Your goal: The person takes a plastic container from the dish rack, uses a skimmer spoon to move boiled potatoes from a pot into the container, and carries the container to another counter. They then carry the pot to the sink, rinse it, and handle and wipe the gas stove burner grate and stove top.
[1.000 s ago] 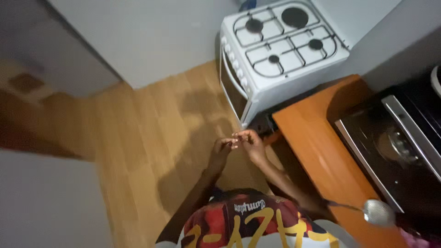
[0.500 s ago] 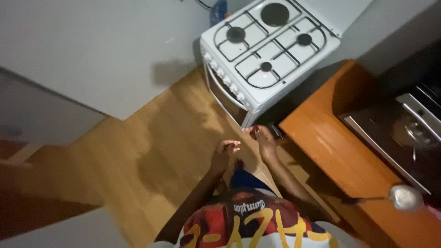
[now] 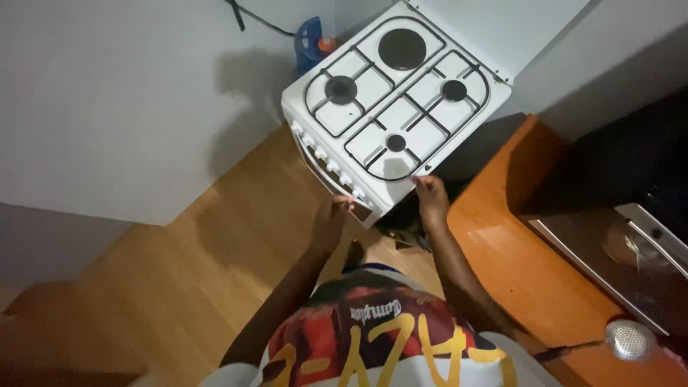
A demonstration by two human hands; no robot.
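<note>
A white four-burner stove (image 3: pixel 401 93) stands against the wall, with a row of knobs (image 3: pixel 326 161) along its front. My left hand (image 3: pixel 331 218) reaches the front panel at the stove's near corner, fingertips at the last knob; the dim light hides whether it grips. My right hand (image 3: pixel 432 195) rests at the stove's near right corner, fingers touching the top edge and holding nothing. My red, black and white shirt (image 3: pixel 373 337) fills the bottom of the view.
An orange wooden counter (image 3: pixel 516 244) runs along the right, beside the stove. A dark appliance with a metal edge (image 3: pixel 616 251) sits on it, and a metal strainer (image 3: pixel 629 338) lies near its front edge. A blue object (image 3: pixel 309 39) and a black cable (image 3: pixel 247 20) are behind the stove. Wooden floor (image 3: pixel 179 287) lies to the left.
My hands, held together in front of me a second ago, have separated and moved up to the stove's near corner. The view has shifted toward the stove.
</note>
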